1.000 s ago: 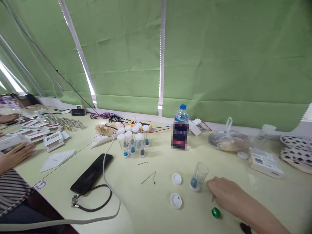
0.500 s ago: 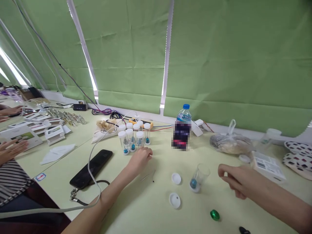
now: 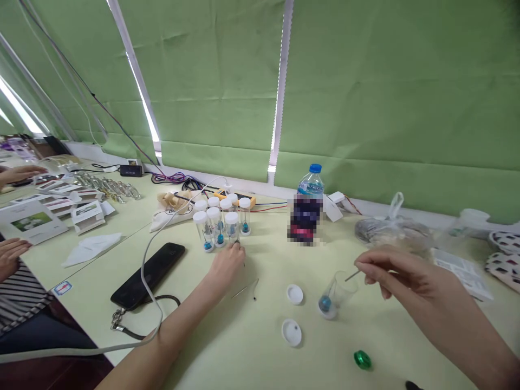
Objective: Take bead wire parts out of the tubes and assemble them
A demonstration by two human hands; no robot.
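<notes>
My left hand rests on the table just in front of a cluster of capped clear vials with blue and dark pieces inside; its fingers are curled round a small thin pin. My right hand hovers to the right of an open clear vial that leans on the table with a blue piece at its bottom. Its fingers pinch a thin metal pin that points toward the vial's mouth. Two white caps lie close by, and another bent pin lies between my hands.
A black phone with a strap and a grey cable lies at left. A water bottle, a plastic bag and a white box stand behind. A green bead lies at the front. Another person's hands work among white cartons at far left.
My left arm came into view and reached to the vial cluster, closing on a small pin there. My right hand lifted off the table and now pinches a pin by the open vial.
</notes>
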